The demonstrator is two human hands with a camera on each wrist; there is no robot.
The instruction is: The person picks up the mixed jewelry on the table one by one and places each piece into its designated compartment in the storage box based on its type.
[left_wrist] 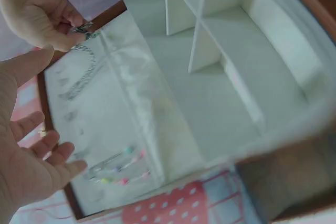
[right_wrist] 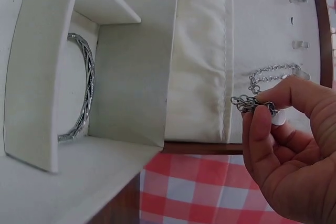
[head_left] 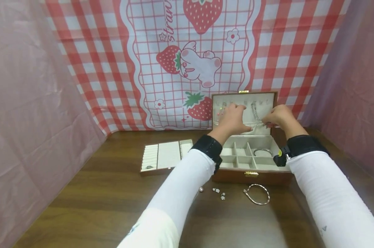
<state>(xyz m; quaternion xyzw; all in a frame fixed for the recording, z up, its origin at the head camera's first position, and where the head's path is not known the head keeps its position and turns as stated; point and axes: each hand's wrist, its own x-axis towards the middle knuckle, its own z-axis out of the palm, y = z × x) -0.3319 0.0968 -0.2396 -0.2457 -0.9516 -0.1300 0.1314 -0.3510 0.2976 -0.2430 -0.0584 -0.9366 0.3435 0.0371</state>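
Note:
In the right wrist view my right hand (right_wrist: 294,145) pinches a bunched silver chain (right_wrist: 247,104) with a small flat disc between thumb and fingers. More silver chain hangs from a clear hook on the lid (right_wrist: 268,30) just beyond; whether it is the same piece I cannot tell. My left hand (head_left: 231,120) is held before the lid, its fingers spread and holding nothing. Near it, a beaded chain with coloured beads (left_wrist: 123,181) hangs on the lid. Below both hands stands the brown jewellery box (head_left: 230,176), lid raised, with a silver bangle (right_wrist: 88,87) in one compartment.
Left of the box lies a shallow tray (head_left: 169,155) with a ring (head_left: 149,167) in its slotted part. In front, a twisted bracelet (head_left: 269,198), small earrings (head_left: 217,190) and a round bead-like piece (head_left: 201,189) lie on the wooden table (head_left: 97,199). A checked cloth (head_left: 97,51) hangs behind.

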